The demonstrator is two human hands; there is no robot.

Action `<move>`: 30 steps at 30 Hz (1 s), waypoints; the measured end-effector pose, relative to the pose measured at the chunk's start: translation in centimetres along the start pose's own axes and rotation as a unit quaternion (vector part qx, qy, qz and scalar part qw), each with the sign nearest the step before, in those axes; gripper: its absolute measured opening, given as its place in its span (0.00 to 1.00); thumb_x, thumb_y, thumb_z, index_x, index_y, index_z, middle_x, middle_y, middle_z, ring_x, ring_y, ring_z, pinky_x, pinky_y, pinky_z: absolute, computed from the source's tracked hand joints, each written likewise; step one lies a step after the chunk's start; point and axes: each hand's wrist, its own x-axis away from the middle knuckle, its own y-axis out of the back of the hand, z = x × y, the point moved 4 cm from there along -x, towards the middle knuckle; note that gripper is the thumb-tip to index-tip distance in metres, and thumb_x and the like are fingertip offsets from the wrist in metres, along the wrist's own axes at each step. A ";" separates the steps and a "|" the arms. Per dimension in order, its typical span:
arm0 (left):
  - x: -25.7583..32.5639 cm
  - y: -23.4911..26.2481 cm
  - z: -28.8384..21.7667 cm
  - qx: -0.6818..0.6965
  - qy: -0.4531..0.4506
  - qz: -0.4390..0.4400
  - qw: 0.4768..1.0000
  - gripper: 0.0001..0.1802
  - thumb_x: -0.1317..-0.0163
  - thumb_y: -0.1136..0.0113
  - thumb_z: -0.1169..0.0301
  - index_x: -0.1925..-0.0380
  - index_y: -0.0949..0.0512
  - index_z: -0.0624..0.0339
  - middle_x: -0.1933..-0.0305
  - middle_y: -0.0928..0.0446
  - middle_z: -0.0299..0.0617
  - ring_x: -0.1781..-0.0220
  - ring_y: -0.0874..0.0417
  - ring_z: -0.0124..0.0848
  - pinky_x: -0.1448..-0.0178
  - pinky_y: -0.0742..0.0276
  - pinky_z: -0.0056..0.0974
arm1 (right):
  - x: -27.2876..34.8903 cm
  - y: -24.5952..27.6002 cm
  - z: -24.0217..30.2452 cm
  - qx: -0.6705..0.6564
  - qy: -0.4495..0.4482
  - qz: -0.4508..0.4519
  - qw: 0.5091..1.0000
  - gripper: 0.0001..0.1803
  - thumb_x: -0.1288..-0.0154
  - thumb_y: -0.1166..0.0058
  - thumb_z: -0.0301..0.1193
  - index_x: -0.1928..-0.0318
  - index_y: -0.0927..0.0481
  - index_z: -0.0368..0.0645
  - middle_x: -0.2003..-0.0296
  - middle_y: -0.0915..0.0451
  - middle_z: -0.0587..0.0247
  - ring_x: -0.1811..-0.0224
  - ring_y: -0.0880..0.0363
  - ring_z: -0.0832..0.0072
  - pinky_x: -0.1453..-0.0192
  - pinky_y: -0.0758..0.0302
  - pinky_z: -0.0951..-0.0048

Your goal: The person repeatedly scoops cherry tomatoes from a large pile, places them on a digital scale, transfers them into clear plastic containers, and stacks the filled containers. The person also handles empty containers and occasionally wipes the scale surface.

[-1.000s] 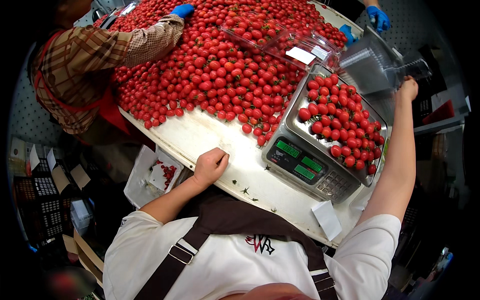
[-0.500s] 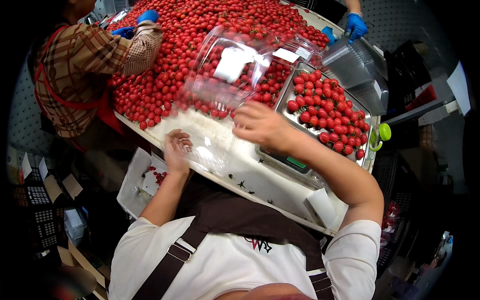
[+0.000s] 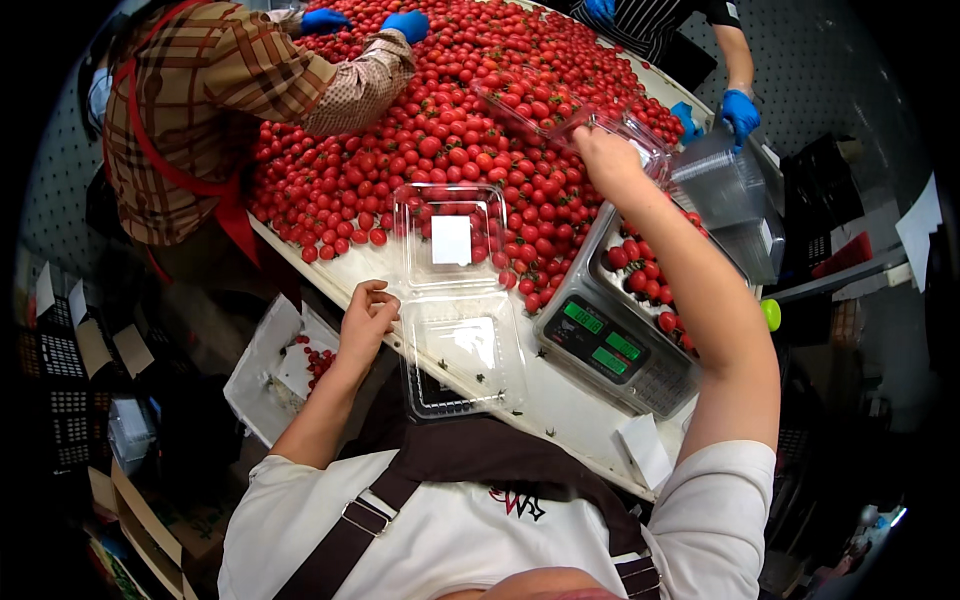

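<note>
Clear box (image 3: 452, 292) lay open at dial centre, its base poking past the near edge of the white table (image 3: 575, 410), its lid toward twelve. We saw the left hand (image 3: 368, 318) at nine o'clock, fingers half-curled, right by the box's left side; we couldn't tell if it gripped. We had the right hand (image 3: 608, 160) at one o'clock, at a second clear box (image 3: 642, 140) on the tomato heap (image 3: 450, 150); fingertips hidden, grip unclear to us. We noted the scale (image 3: 610, 350) toward four, loose tomatoes (image 3: 645, 278) on its pan, partly behind the right forearm. We also spotted co-workers' blue gloves at eleven (image 3: 405, 25) and two (image 3: 740, 115), plus a white tub (image 3: 252, 372) between eight and nine.
</note>
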 end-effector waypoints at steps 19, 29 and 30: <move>1.0 -1.9 -0.3 -0.116 -0.041 0.043 0.991 0.24 0.32 0.38 0.65 0.41 0.30 0.66 0.59 0.23 0.40 0.64 0.22 0.25 0.59 0.25 0.32 | 1.1 2.8 -11.7 -0.127 -0.199 0.010 0.972 0.13 0.34 0.47 0.34 0.56 0.16 0.43 0.59 0.14 0.48 0.51 0.16 0.52 0.49 0.20 0.52; 0.4 -3.0 0.6 -0.196 -0.069 0.065 0.976 0.26 0.38 0.35 0.63 0.46 0.30 0.68 0.64 0.23 0.44 0.69 0.21 0.30 0.61 0.24 0.37 | 1.6 -0.7 -9.6 -0.185 -0.158 0.053 0.969 0.15 0.37 0.39 0.38 0.57 0.15 0.39 0.59 0.14 0.45 0.51 0.16 0.51 0.46 0.21 0.53; 0.3 -2.8 0.8 -0.203 -0.067 0.066 0.975 0.26 0.38 0.36 0.63 0.46 0.30 0.68 0.64 0.22 0.44 0.69 0.21 0.30 0.61 0.24 0.37 | 0.5 -1.2 -8.4 -0.165 -0.148 0.052 0.974 0.15 0.37 0.39 0.37 0.57 0.15 0.39 0.58 0.15 0.44 0.50 0.16 0.50 0.46 0.21 0.52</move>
